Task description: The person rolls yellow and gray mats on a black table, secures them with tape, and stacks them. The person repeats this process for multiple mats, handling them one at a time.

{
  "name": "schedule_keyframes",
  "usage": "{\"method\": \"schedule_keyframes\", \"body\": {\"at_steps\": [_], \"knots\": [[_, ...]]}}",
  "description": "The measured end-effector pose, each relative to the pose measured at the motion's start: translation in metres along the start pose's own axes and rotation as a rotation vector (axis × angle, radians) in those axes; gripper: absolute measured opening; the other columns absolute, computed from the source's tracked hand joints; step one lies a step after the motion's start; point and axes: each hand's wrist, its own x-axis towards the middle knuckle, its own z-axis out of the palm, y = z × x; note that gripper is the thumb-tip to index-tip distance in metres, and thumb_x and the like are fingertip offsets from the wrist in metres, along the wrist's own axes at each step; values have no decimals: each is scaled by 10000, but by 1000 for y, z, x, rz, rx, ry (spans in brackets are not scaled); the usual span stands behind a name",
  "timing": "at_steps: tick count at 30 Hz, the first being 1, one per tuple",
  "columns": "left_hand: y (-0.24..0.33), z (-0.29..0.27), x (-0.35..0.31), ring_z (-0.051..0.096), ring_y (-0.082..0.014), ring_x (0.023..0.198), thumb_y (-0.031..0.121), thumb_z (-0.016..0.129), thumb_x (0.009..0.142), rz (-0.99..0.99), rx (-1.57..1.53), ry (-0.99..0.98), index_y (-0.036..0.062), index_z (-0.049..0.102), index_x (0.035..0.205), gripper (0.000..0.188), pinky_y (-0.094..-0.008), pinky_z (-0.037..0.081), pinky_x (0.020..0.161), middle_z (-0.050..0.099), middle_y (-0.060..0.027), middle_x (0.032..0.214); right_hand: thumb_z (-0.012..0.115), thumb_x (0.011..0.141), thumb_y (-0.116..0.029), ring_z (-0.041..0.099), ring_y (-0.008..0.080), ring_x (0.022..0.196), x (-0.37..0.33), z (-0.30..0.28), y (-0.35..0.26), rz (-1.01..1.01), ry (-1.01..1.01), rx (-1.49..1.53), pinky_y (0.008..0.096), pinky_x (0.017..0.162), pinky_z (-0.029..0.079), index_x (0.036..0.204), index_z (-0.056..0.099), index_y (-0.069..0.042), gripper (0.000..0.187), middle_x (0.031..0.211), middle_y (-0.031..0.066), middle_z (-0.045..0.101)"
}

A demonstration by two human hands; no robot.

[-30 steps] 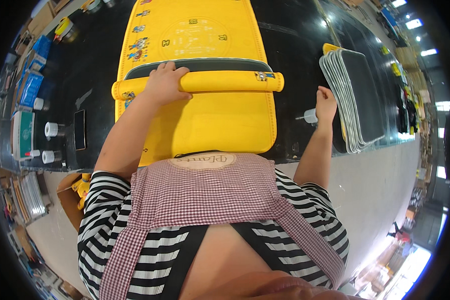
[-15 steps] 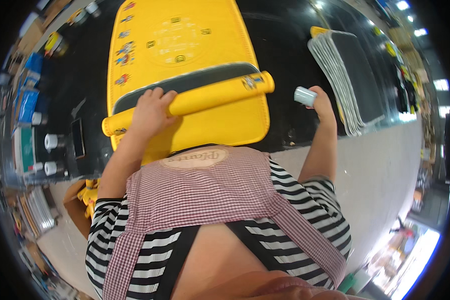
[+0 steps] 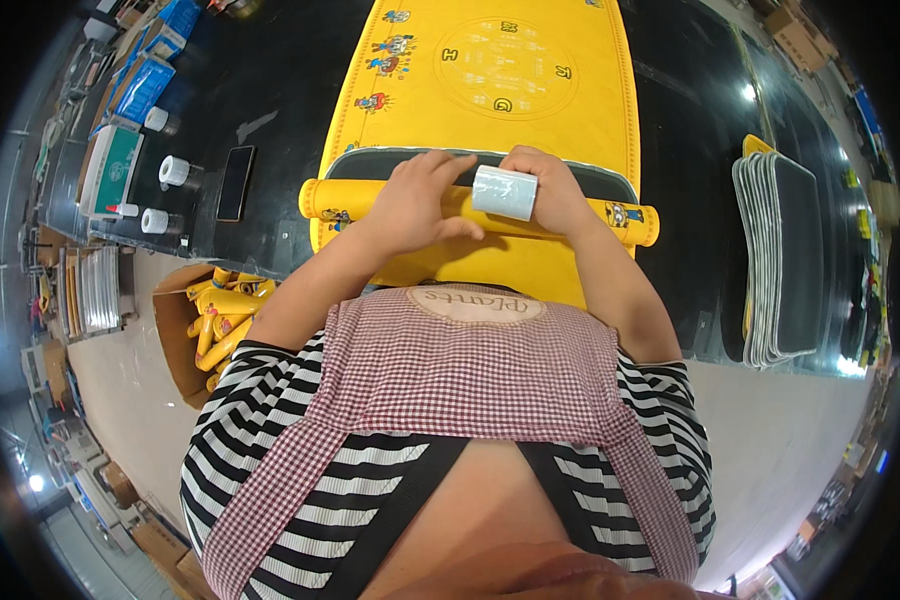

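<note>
- Fingers of the right hand point(image 3: 555, 192) grasp the pale roll point(image 3: 505, 192) near its right end; those of the left hand point(image 3: 412, 205) are spread apart, holding nothing, their contact with the rolled mat point(image 3: 457, 203) unclear.
- The rolled mat lies crosswise over the flat yellow mat point(image 3: 600, 90) on the counter point(image 3: 685, 160); the pale roll is above it.
- The rolled mat looks soft, light, springy: best held around its middle.
- The pale roll seems firm and slick; its curved side suits gripping.
- Yellow, cartoon-printed mat; glossy bluish-white roll.

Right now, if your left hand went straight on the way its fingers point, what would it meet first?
Most likely the pale roll in the right hand, just beyond the left hand; depth is hard to judge.
</note>
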Motion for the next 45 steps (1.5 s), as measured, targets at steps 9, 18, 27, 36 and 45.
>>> {"method": "schedule_keyframes", "body": {"at_steps": [9, 18, 27, 36, 45], "knots": [[21, -8, 41, 644, -275, 1036, 157, 775, 910, 106, -434, -12, 32, 746, 1063, 200, -373, 524, 930, 689, -94, 1106, 791, 843, -203, 701, 255, 952, 2, 1, -7, 224, -89, 185, 366, 829, 538, 1093, 695, 0, 336, 1060, 175, 730], [-30, 38, 86, 711, -323, 948, 277, 796, 886, -190, -204, -455, 46, 762, 1051, 285, -377, 538, 864, 764, -160, 1028, 802, 801, -469, 500, 399, 1313, -56, 27, -37, -311, 154, -427, 508, 1119, 360, 1620, 199, 45, 1140, 1381, 255, 550], [-40, -16, 42, 689, -337, 955, 194, 774, 887, -184, -74, -79, 68, 731, 1051, 211, -406, 546, 827, 725, -135, 1033, 730, 804, -287, 572, 322, 1014, -34, 25, -39, 66, -263, -756, 410, 947, 432, 1615, 225, 67, 1020, 1094, 171, 637], [-4, 35, -70, 540, -296, 1333, 124, 703, 869, 143, 196, 173, 115, 586, 1347, 493, -462, 389, 1157, 583, -100, 1415, 675, 803, -251, 605, 287, 1023, -19, 39, -52, 121, -357, -1030, 395, 910, 468, 1578, 326, 87, 915, 1083, 165, 651], [-15, 26, -40, 603, -322, 1221, 70, 822, 753, 121, 129, 137, 109, 628, 1265, 549, -440, 451, 1074, 656, -94, 1303, 681, 810, -256, 593, 294, 1040, -5, 27, -34, 87, -319, -1083, 403, 901, 477, 1575, 356, 39, 882, 1113, 150, 609]]}}
